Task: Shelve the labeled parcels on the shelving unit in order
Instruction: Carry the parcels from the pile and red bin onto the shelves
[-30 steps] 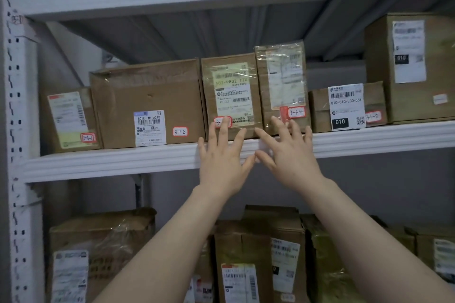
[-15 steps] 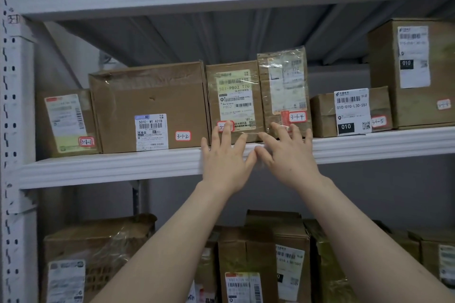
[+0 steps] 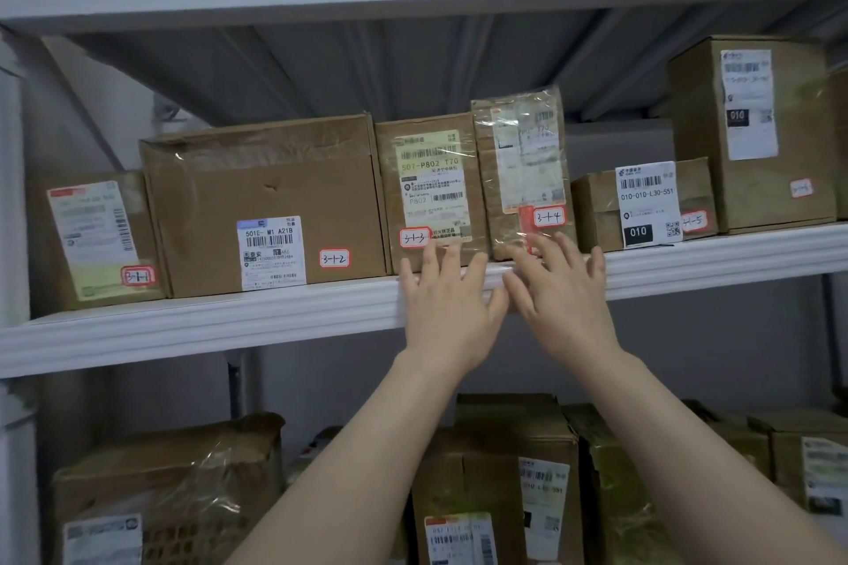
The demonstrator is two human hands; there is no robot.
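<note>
Both bare forearms (image 3: pixel 348 450) are angling upward side by side. The left hand (image 3: pixel 447 303) and right hand (image 3: pixel 566 298) are lying flat, fingers (image 3: pixel 452 262) straight and spread, over the shelf's (image 3: pixel 229 317) front edge, thumbs close together.

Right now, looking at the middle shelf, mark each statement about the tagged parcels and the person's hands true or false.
1. Next to parcel 3-1-4, directly on its left, stands parcel 3-1-3. True.
2. The left hand grips a parcel. False: its fingers lie straight at the foot of parcel 3-1-3, holding nothing.
3. Between parcel 3-1-1 and parcel 3-1-3 sits parcel 3-1-2. True.
4. Compared with parcel 3-1-4, parcel 3-1-5 is taller. False: it is lower.
</note>
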